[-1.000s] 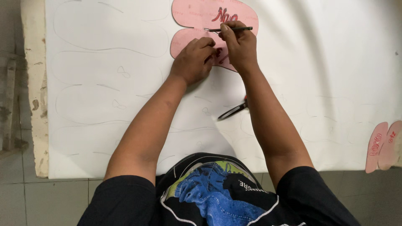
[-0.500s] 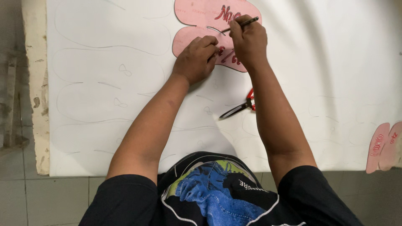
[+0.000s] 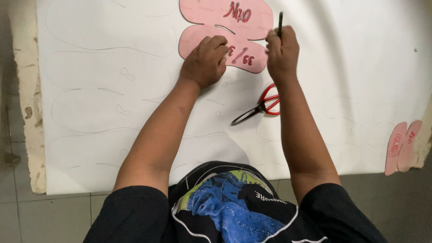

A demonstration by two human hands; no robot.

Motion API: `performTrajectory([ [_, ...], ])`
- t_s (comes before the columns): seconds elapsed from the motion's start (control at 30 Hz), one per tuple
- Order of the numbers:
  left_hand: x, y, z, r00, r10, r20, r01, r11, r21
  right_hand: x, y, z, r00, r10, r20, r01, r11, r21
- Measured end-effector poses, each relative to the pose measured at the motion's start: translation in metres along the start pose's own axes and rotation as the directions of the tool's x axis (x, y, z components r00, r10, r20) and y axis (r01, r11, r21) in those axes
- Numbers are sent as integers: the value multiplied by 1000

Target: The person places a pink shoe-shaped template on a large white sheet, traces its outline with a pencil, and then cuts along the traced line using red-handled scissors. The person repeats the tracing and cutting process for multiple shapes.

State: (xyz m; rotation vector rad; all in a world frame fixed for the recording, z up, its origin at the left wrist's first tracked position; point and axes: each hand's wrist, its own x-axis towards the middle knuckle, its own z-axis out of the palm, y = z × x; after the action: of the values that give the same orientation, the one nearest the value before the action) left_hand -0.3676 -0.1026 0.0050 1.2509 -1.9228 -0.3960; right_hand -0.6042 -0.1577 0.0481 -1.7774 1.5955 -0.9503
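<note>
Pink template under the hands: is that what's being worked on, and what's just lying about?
In use: pink template, held down by left hand; pen in right hand; white sheet with traced outlines.

Lying about: scissors; pink pair at the sheet's right edge.

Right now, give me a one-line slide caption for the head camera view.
Left hand presses a pink template onto a white sheet while the right hand holds a pen, scissors nearby.

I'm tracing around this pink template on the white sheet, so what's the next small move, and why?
Probably bring the pen tip back down at the pink template edge: the right hand holds it upright, and the left hand presses the template flat.
</note>
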Motion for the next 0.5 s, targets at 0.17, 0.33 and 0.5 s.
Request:
performTrajectory([
  [0.17, -7, 0, 0, 998, 49, -27, -49, 999, 8, -84, 24, -60, 988, 101, 113, -29, 859, -511],
  [0.33, -12, 7, 4, 997, 80, -23, -80, 997, 20, -152, 29, -65, 973, 227, 30, -190, 873, -449],
  [0.5, -9, 22, 12, 994, 108, -19, -106, 991, 85, -191, 29, -85, 975, 208, 75, -159, 897, -413],
])
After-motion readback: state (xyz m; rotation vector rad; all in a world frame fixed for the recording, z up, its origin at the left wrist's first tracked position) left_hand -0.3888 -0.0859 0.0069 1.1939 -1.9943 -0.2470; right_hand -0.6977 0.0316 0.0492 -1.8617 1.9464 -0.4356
